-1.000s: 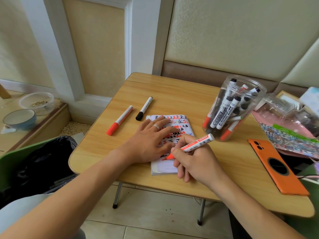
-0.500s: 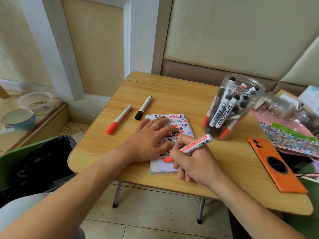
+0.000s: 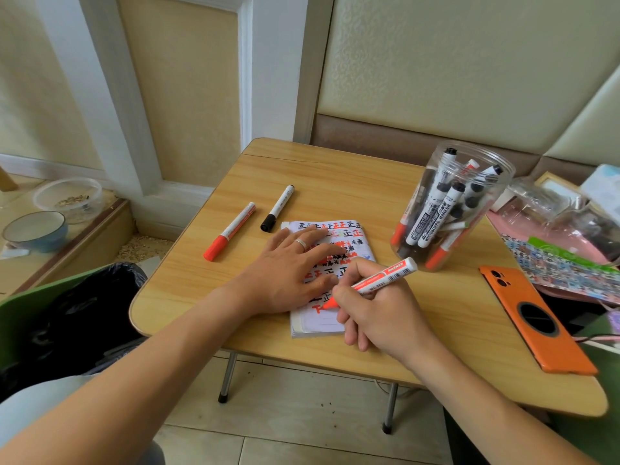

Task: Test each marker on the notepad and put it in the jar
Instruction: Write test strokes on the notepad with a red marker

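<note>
A small notepad (image 3: 318,322) covered in red and black marks lies mid-table. My left hand (image 3: 288,273) lies flat on it with straight fingers, pressing it down. My right hand (image 3: 375,307) grips an uncapped red marker (image 3: 382,278), tip touching the lower part of the page. A capped red marker (image 3: 229,231) and a capped black marker (image 3: 277,208) lie on the table to the left of the notepad. A clear plastic jar (image 3: 449,209) to the right holds several markers.
An orange phone (image 3: 536,322) lies at the table's (image 3: 335,182) right side, beside clutter of plastic bags and patterned paper (image 3: 563,260). A bin with a black bag (image 3: 67,317) stands at lower left. Two bowls (image 3: 35,229) sit on a low ledge at far left.
The red marker's tip has shifted slightly left and down on the page as my right hand writes. My left hand stays flat on the notepad.
</note>
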The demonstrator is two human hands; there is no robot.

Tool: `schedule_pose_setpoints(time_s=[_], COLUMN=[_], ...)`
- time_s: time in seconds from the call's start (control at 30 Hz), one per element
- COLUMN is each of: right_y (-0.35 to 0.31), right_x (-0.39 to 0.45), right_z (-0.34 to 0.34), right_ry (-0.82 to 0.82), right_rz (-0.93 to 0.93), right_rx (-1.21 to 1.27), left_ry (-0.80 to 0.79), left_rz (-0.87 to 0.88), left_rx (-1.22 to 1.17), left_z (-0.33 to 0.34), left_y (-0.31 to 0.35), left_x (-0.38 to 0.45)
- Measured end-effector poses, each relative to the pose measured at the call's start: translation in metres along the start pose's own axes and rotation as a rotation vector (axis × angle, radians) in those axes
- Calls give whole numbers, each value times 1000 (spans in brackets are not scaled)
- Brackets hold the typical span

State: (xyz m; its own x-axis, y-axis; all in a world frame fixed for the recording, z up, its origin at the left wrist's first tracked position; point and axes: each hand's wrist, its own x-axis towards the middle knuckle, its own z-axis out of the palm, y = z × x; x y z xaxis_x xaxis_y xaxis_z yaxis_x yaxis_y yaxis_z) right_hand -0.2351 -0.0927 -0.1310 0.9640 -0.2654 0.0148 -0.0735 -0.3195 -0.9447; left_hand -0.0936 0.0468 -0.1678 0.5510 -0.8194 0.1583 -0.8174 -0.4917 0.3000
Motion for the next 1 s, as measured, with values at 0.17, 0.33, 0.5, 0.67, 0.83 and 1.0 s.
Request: schedule_pose_setpoints(time_s=[0.17,0.33,0.5,0.67,0.83,1.0], right_y=[-1,1,-1,-2,-3,-2], right_x=[-3,-2,-3,-5,-3,-2], right_z=[2,3,2,2,0,-1], right_ry=[-61,-79,-95,-107,11,10], right_rz=[-60,-58,-76,-109,-63,-40], right_rx=[7,-23,-26,-76,-105,-96], left_ry=[6,5,-15,-22,-2,83], left_rz=[-4,-3,-6,-8,-10,-22], left_rx=[-3,2,2,1,-57,-104], left_z=[1,0,-1,-1,-2,-2], left_y=[-1,0,0,0,1,1], left_x=[0,0,0,0,0,-3])
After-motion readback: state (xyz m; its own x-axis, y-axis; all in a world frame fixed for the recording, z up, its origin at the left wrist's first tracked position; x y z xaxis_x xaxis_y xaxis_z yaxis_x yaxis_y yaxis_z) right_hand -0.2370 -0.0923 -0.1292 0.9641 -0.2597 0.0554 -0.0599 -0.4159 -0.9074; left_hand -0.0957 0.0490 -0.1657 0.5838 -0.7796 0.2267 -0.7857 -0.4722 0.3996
